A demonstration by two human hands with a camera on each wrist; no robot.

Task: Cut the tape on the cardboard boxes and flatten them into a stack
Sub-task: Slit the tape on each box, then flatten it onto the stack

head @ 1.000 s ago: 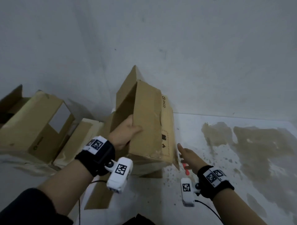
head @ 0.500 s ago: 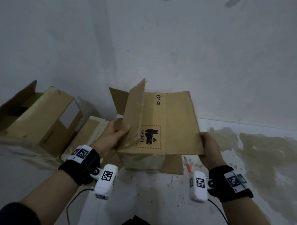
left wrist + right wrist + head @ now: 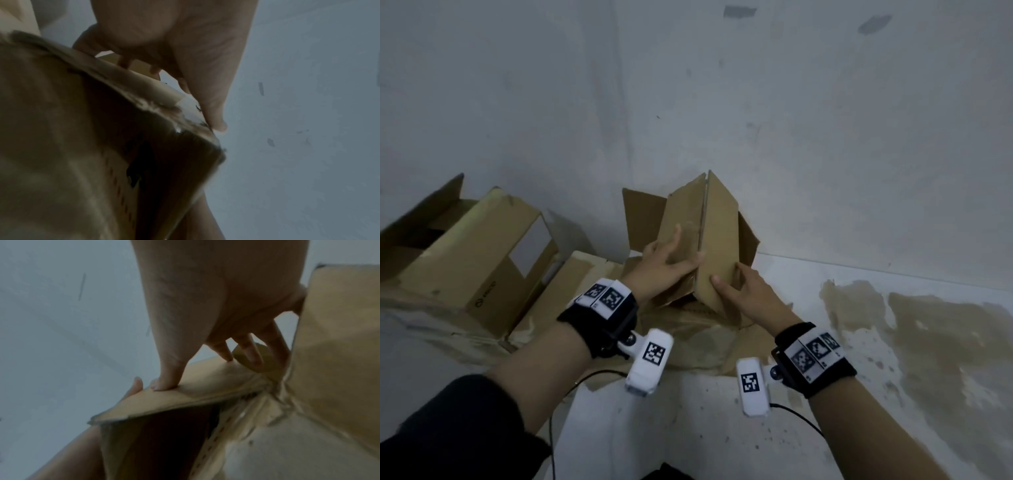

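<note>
My left hand (image 3: pixel 666 265) and right hand (image 3: pixel 748 291) press flat against the half-collapsed box (image 3: pixel 717 236) between them; uneven pressure could spring it open.

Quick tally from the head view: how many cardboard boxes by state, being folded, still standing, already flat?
Being folded between the left hand and right hand: 1, the held box
Still standing: 1, the open box
Flattened cardboard: pieces overlap, count unclear
Total distinct boxes: 2
</note>
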